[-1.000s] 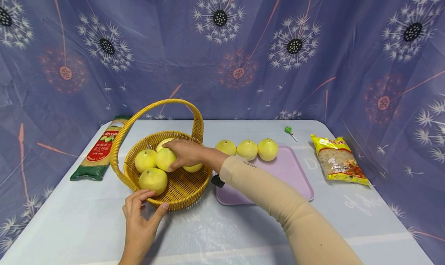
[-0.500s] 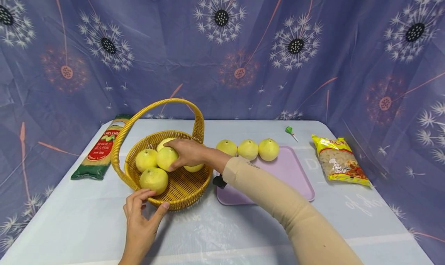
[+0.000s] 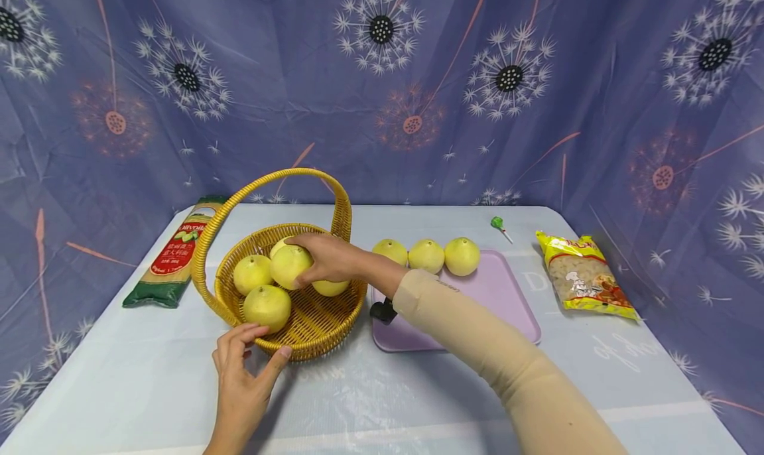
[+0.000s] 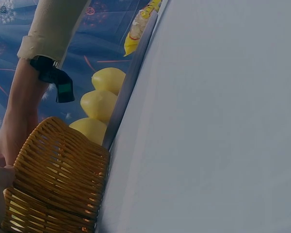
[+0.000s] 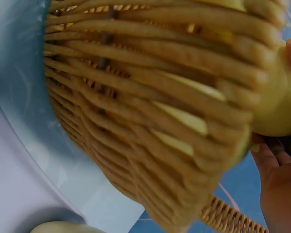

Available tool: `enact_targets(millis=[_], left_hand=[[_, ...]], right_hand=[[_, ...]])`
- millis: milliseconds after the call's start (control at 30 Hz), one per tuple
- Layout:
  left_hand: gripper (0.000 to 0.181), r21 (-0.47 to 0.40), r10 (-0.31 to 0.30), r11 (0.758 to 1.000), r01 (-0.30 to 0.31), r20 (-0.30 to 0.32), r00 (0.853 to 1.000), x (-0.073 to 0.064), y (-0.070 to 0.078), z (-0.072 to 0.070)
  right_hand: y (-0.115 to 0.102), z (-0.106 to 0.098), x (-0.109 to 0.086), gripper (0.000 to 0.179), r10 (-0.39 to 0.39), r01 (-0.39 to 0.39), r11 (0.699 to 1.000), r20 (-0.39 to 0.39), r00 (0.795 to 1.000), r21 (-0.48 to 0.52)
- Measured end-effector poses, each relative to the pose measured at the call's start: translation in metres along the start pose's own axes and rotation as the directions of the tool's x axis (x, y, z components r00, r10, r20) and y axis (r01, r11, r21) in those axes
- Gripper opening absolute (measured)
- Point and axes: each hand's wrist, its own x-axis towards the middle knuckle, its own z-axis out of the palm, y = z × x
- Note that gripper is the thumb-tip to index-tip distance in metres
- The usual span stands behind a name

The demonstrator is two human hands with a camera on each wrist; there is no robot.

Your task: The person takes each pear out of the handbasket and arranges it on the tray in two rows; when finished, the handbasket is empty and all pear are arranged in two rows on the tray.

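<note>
My right hand [image 3: 327,259] grips a round yellow-green pomelo [image 3: 290,266] inside the wicker basket [image 3: 322,339]. In the right wrist view this pomelo [image 5: 279,97] shows above the rim, with the hand [image 5: 286,187] around its far side. Several more pomelos lie in the basket, among them a front one [image 3: 266,308] and a left one [image 3: 252,274]; another is partly hidden by the right hand. My left hand [image 3: 241,382] holds the near-left rim, thumb outside and fingertips on the edge. The left wrist view shows the basket's woven side [image 4: 63,170] and part of that thumb [image 4: 1,178].
Right of the basket lies a lilac tray [image 3: 519,309] with a row of pomelos [image 3: 426,256] at its back edge. A green lollipop [image 3: 498,223] and a yellow snack bag [image 3: 585,276] lie farther right. A pasta packet [image 3: 176,253] is left; the basket handle [image 3: 298,173] arches overhead.
The right hand and the pomelo it grips have risen slightly and shifted a little to the right. The left hand stays on the basket rim.
</note>
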Motion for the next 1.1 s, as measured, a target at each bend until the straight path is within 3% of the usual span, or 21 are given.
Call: enact_targets(millis=[433, 767, 1100], left_hand=[[0.045, -0.013, 0.029, 1.0, -0.029, -0.011, 1.0, 0.0, 0.0, 0.0], [0.045, -0.01, 0.015, 1.0, -0.015, -0.008, 1.0, 0.001, 0.002, -0.001], [0.046, -0.016, 0.042, 0.999, -0.043, -0.017, 0.999, 0.0, 0.0, 0.0]], right_hand=[[0.011, -0.012, -0.019, 0.083, 0.006, 0.006, 0.991, -0.09, 0.996, 0.134], [0.015, -0.023, -0.042, 0.082, 0.035, 0.015, 0.951, -0.157, 0.987, 0.307], [0.024, -0.036, -0.064, 0.077, 0.053, 0.035, 0.935, -0.238, 0.97, 0.352]])
